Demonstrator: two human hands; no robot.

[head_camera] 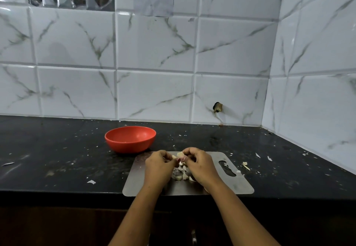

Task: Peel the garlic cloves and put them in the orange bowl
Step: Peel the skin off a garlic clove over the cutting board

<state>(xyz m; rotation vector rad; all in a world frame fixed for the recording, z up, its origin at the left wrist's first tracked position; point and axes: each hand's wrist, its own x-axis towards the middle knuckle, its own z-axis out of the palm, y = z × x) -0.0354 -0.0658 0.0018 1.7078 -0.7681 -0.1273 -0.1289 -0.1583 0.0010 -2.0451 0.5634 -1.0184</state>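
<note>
— Left grip (pixel 158 165)?
— Curled, pinching a garlic clove (pixel 180 159) above the steel board (pixel 231 184).
— Right grip (pixel 200 166)?
— Pinching the same clove, opposite side.
— Loose cloves (pixel 182 175)?
— Heaped on the board, near the desk's (pixel 57 159) front edge.
— Orange bowl (pixel 131 145)?
— Just beyond the board's far left corner.

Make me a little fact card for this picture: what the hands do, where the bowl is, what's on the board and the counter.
left hand: pinches a garlic clove above the board
right hand: pinches the same clove from the other side
cutting board: metal, at the counter's front edge, under both hands
garlic pile: cloves and skins on the board, between the hands
orange bowl: on the counter, behind the board's left corner; nothing plainly seen inside
counter: dark, scattered with skin scraps
</note>
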